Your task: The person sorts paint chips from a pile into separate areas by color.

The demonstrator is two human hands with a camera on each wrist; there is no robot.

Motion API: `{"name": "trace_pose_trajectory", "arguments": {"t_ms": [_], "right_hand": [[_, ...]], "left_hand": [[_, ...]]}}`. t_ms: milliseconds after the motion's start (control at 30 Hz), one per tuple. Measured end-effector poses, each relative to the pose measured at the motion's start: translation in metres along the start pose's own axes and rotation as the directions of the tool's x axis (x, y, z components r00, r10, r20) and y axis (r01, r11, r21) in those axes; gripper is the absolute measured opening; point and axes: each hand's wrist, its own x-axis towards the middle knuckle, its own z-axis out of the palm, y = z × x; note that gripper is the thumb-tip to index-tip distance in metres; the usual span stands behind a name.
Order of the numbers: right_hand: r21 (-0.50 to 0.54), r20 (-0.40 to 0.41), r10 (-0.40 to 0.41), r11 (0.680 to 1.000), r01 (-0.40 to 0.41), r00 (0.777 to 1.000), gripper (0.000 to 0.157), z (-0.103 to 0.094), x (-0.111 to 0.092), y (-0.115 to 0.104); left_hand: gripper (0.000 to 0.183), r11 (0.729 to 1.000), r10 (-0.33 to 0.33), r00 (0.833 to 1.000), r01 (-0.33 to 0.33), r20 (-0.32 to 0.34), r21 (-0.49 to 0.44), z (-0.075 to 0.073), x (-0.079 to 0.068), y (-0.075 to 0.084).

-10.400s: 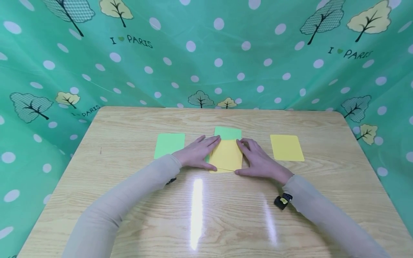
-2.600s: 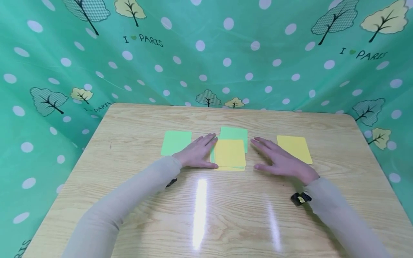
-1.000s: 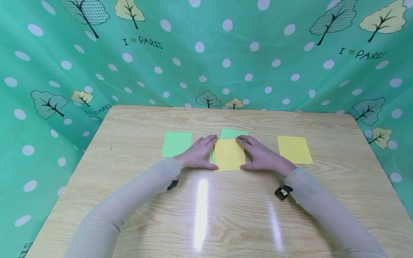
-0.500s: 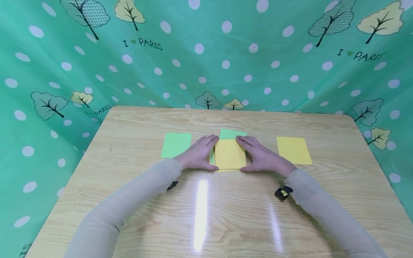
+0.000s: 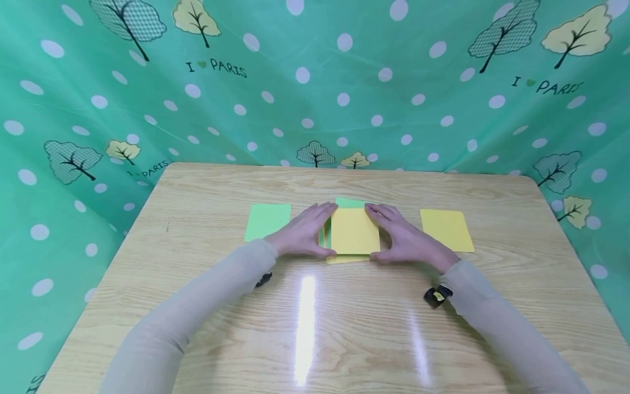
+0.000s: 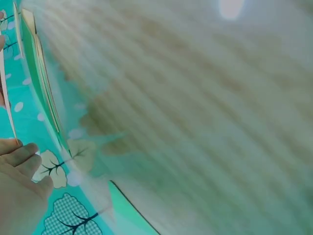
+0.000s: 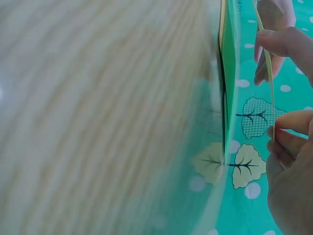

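Note:
In the head view, both hands hold a yellow square card [image 5: 355,231] above a loose stack of green and yellow cards [image 5: 346,259]. My left hand [image 5: 306,231] grips its left edge, fingers at the far corner and thumb at the near one. My right hand [image 5: 404,235] grips the right edge the same way. The right wrist view shows this card edge-on [image 7: 271,83] between thumb and fingers, with a gap to the stack [image 7: 229,83]. In the left wrist view, the left fingertips [image 6: 22,152] are at the card's edge, apart from the stack [image 6: 41,73].
A single green card [image 5: 267,221] lies on the wooden table [image 5: 221,339] to the left, and a lone yellow card [image 5: 447,230] to the right. A green patterned curtain [image 5: 315,82] hangs behind and at both sides.
Earlier, the right hand was apart from the stack, then came in to its right edge. Now both hands have raised the top yellow card, shifted slightly right and away, baring green beneath.

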Motion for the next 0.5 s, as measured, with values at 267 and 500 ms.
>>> {"name": "trace_pose_trajectory", "arguments": {"t_ms": [267,500], "right_hand": [[-0.01,-0.041,-0.037,0.999,0.037,0.998,0.106,-0.006,-0.006,0.002],[-0.027,-0.085,-0.058,0.998,0.055,0.995,0.104,-0.008,-0.014,0.008]], "left_hand": [[0.109,1.0,-0.001,1.0,0.001,-0.001,-0.006,-0.005,0.007,0.005],[0.108,1.0,0.027,1.0,-0.028,-0.009,-0.009,-0.007,0.016,0.01]]}}
